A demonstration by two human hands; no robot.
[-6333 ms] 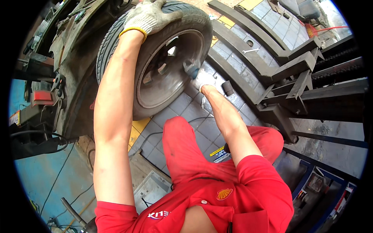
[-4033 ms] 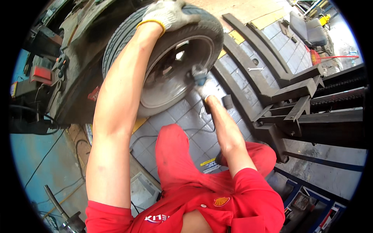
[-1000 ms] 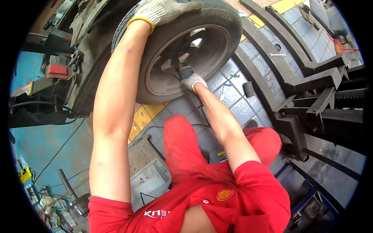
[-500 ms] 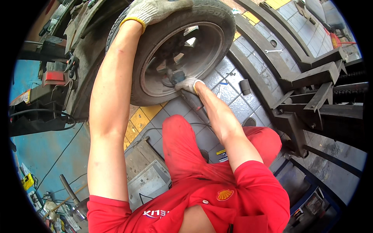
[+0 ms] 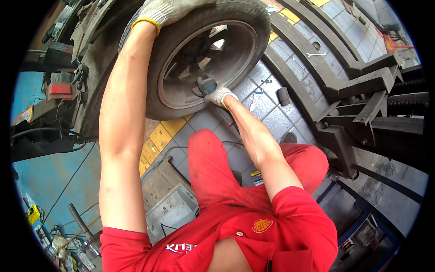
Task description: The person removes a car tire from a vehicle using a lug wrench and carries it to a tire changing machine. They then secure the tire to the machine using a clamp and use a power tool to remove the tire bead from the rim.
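Note:
A car wheel stands tilted in front of me, its black tyre [image 5: 156,90] round a dusty metal rim [image 5: 226,75]. My left hand [image 5: 170,11], in a knitted glove with a yellow cuff, grips the upper side of the tyre; the top edge cuts off part of the fingers. Low in the rim, my gloved right hand [image 5: 219,95] is closed round an angle grinder [image 5: 208,86]. The grinder's head is inside the rim, close to its inner wall, while its body [image 5: 225,116] points back toward my knee. Whether its disc touches metal, I cannot tell.
Dark steel lift arms [image 5: 312,63] run along the right, with a wrench [image 5: 316,55] near them. A black cylinder [image 5: 283,96] lies on the grey tiles. A cord [image 5: 181,147] crosses the floor. Tools and brackets [image 5: 61,90] stand at the left.
The wheel and my left hand have shifted slightly left and up in view. The grinder's head has turned a little inside the rim, with my right hand still round it.

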